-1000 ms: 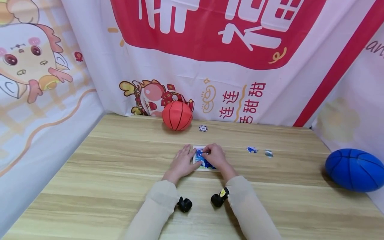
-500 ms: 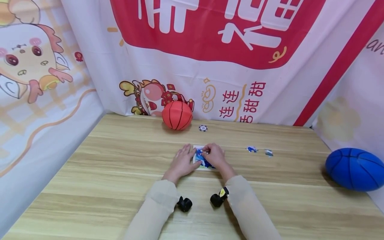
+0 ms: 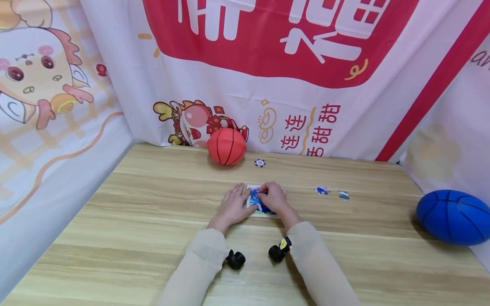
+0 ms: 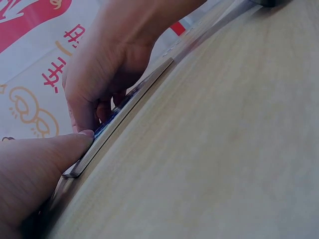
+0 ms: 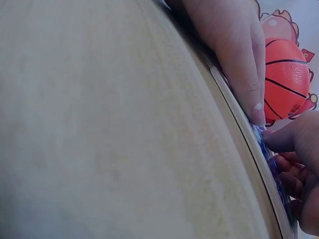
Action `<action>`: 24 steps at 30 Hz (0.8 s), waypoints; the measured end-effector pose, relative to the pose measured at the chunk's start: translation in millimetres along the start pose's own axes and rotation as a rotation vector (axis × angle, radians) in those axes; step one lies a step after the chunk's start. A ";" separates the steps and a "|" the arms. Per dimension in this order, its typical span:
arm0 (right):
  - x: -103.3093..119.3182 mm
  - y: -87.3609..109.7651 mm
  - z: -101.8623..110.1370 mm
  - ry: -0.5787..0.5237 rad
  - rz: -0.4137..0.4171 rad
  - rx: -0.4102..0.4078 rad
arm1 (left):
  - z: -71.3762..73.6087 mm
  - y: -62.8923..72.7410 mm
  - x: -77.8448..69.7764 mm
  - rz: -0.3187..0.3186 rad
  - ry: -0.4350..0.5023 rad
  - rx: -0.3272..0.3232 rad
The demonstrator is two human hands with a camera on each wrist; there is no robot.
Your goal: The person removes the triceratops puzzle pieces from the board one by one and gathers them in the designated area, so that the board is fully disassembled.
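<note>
A small jigsaw puzzle (image 3: 261, 208) in a pale frame lies flat on the wooden table, with a blue picture. My left hand (image 3: 231, 207) lies at its left side with straight fingers on the table, and its thumb rests on the puzzle's edge. Over the upper right part, my right hand (image 3: 276, 199) has curled fingers and pinches at a blue puzzle piece, mostly hidden by the fingertips. In the left wrist view the frame's edge (image 4: 124, 118) shows side-on below both hands. Two loose pieces, one blue and white (image 3: 322, 190) and one greyish (image 3: 343, 195), lie to the right.
A red ball (image 3: 227, 146) stands at the back against the printed curtain (image 3: 252, 97). Beside it lies a round chip (image 3: 260, 162). A blue ball (image 3: 453, 217) sits at the table's right edge. Each wrist wears a small black camera (image 3: 235, 260).
Both hands stay in place at the puzzle, with only very slight movement of the right hand. The head view has shifted a little. The loose pieces have not moved.
</note>
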State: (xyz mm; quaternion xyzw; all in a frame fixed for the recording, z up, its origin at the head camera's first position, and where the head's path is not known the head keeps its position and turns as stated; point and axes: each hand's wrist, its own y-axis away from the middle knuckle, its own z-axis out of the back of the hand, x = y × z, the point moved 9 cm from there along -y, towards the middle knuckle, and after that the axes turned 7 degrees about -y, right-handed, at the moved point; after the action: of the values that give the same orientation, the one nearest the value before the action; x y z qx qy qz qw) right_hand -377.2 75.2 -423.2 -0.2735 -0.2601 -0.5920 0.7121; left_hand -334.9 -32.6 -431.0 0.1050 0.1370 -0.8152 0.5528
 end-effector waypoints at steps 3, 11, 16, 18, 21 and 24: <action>-1.2 -0.6 -1.4 -0.048 -0.009 0.006 | 0.7 -0.3 -0.1 0.000 0.000 0.000; -1.6 1.2 -0.9 -0.204 0.016 0.006 | 0.2 -0.7 -0.3 0.002 0.000 0.008; -0.4 1.8 -1.4 -0.204 0.025 0.024 | -0.5 -0.8 0.3 0.006 -0.001 0.010; 0.0 1.4 -1.5 -0.198 0.031 0.020 | -0.6 -0.6 0.4 0.007 0.002 0.010; 0.5 0.8 -1.1 -0.190 0.053 0.007 | -0.4 -0.1 0.3 0.009 0.006 0.013; 0.7 0.4 1.3 -0.199 0.086 -0.010 | 0.5 0.3 -0.2 0.006 0.008 0.010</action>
State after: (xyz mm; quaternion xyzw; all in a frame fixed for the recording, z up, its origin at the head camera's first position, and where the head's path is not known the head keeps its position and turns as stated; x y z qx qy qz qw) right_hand -376.8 75.7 -421.8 -0.3457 -0.3146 -0.5322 0.7059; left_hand -334.6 -32.7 -430.5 0.1114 0.1348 -0.8138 0.5542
